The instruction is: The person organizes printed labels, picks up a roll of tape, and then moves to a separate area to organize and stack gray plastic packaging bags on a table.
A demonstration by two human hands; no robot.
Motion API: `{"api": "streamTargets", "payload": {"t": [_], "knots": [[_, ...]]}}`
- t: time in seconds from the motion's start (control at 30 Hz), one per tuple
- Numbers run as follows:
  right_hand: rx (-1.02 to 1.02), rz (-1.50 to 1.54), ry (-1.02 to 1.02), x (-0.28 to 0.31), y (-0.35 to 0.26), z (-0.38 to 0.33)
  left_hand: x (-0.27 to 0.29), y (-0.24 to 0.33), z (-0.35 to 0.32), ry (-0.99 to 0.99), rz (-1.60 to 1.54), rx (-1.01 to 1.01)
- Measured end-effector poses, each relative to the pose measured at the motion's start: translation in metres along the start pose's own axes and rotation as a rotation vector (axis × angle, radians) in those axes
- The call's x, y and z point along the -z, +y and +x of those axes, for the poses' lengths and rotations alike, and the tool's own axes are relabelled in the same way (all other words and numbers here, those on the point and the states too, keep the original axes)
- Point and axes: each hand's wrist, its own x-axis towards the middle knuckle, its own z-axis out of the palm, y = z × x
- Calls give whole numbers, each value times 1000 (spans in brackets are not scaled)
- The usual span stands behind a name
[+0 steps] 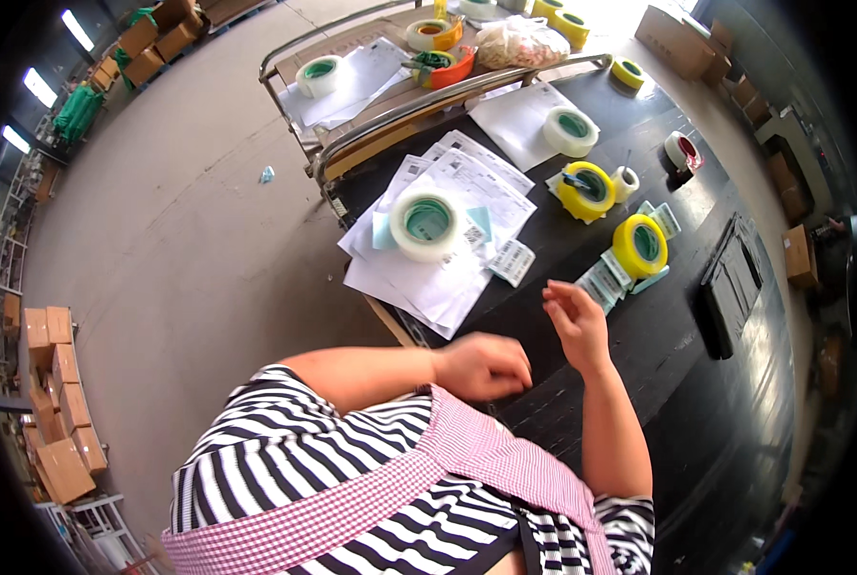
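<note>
My left hand [486, 367] is over the table's near left edge, slightly blurred, its fingers curled in together, with nothing visible in them. To its right, my right hand [579, 324] is raised with the fingers loosely bent and apart, and no object shows in it. Just beyond the right hand, printed labels [601, 280] lie beside a yellow tape roll [639, 245]. A wide clear tape roll [399, 224] rests on a stack of printed papers [390, 271] ahead of my left hand. A small white label [512, 263] lies at the stack's right edge.
On the black table [697, 422] are another yellow tape roll [574, 200], a clear roll [570, 149] on paper, a red-and-white roll [678, 151] and a black plastic packet [732, 278]. A metal-railed cart [390, 120] adjoins the far edge. Cardboard boxes [64, 383] are stacked at left.
</note>
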Motion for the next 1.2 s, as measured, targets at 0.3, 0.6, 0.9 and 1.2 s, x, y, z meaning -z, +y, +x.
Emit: {"api": "streamTargets", "payload": {"t": [0.3,0.6,0.9,1.2], "knots": [[-277,-624,64,-163,-59,142,250,-50,-66,799,271,480],[-370,-726,-18,-172,-31,158,288,-97,-54,425,341,615],[-407,-416,33,-159,-29,147,285,-91,-39,279,287,767],[-318,-456,16,-151,-32,134,263,-82,-37,301,549,773]]}}
